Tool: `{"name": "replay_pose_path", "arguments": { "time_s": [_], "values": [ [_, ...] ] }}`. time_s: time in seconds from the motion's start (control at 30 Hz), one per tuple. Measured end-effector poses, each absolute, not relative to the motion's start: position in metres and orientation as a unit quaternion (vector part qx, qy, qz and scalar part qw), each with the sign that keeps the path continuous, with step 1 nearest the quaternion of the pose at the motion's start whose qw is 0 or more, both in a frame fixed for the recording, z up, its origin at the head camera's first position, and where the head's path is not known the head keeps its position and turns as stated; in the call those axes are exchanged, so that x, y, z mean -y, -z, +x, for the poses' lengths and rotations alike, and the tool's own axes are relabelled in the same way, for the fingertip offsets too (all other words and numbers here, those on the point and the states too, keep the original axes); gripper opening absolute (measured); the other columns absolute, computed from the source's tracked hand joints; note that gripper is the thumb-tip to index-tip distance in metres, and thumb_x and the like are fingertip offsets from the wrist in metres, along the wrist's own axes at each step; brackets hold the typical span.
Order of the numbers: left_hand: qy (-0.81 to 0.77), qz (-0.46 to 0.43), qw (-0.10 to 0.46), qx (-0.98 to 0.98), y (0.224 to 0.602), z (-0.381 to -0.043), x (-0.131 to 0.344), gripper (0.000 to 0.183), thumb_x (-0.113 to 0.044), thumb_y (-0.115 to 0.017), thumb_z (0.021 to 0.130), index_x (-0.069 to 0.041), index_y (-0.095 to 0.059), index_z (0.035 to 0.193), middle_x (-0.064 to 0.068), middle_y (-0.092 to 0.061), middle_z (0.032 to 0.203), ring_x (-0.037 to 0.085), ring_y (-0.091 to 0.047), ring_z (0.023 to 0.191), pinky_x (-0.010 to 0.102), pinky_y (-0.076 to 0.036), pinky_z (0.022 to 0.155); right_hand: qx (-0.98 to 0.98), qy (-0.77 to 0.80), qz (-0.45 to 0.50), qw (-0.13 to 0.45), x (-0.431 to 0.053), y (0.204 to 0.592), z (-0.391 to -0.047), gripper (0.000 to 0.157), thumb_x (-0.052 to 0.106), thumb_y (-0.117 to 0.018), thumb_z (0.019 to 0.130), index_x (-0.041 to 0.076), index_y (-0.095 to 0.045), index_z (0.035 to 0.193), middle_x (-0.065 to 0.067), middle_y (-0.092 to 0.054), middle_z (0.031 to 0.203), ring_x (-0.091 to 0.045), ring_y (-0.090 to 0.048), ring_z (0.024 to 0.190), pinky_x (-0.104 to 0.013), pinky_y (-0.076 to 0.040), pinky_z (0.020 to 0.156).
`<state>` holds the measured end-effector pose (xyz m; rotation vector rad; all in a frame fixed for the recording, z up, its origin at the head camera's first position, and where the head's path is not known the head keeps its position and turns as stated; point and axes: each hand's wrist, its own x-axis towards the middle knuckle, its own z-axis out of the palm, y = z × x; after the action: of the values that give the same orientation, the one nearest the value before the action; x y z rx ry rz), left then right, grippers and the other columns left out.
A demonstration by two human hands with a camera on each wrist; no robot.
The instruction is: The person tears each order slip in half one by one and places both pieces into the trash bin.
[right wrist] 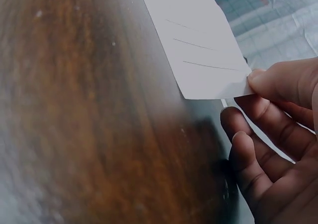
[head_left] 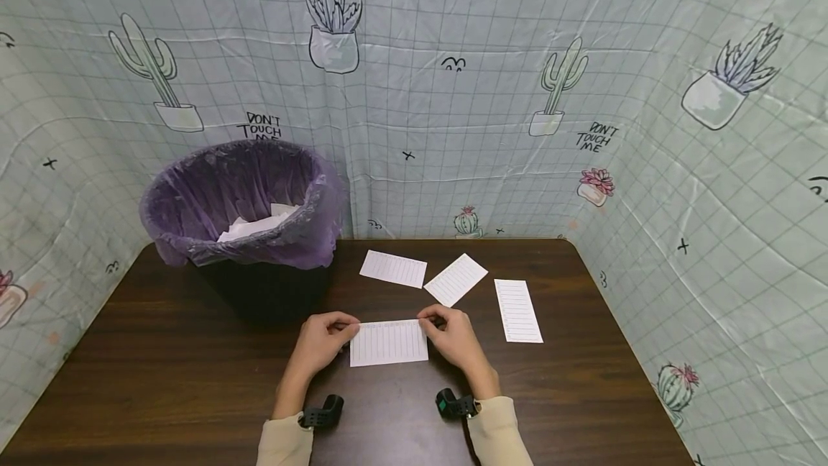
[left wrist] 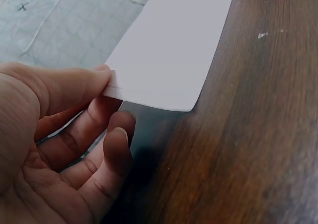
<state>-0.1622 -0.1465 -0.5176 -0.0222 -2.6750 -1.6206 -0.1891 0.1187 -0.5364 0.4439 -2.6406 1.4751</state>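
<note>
Between both hands a white lined paper slip (head_left: 389, 344) is held out flat above the table, its printed lines running away from the person. My left hand (head_left: 320, 342) pinches its far left corner between thumb and fingers. At the far right corner, my right hand (head_left: 454, 337) pinches it the same way. The left wrist view has the slip (left wrist: 169, 50) with the thumb on top and fingertips beneath. In the right wrist view, a few printed lines show on the slip (right wrist: 198, 50), and the lower fingers curl loosely below it.
Three more lined slips lie beyond and right of the hands: one (head_left: 393, 269) at the back, one tilted (head_left: 456, 280), one (head_left: 518, 311) at the right. A black bin with a purple liner (head_left: 317, 229) stands back left, with white papers (head_left: 259, 225) inside. A patterned curtain (head_left: 414, 106) surrounds the table (head_left: 162, 372).
</note>
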Motion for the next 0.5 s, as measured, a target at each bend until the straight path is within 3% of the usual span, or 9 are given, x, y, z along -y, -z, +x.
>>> {"name": "replay_pose_path", "arguments": {
  "time_s": [0.5],
  "values": [
    [0.540,0.011,-0.002,0.842,0.5178,-0.1615,0.1478,0.005,-0.003,-0.074,0.092,0.001,-0.078,0.093,0.010,-0.073,0.079,0.016,-0.061,0.059,0.024,-0.050,0.056,0.863,-0.482,0.146,0.047,-0.1217,0.5370,-0.1891,0.006,0.004,-0.070,0.093,0.007,-0.076,0.091,-0.002,-0.073,0.081,-0.005,-0.062,0.073,-0.022,-0.054,0.071]
  ]
}}
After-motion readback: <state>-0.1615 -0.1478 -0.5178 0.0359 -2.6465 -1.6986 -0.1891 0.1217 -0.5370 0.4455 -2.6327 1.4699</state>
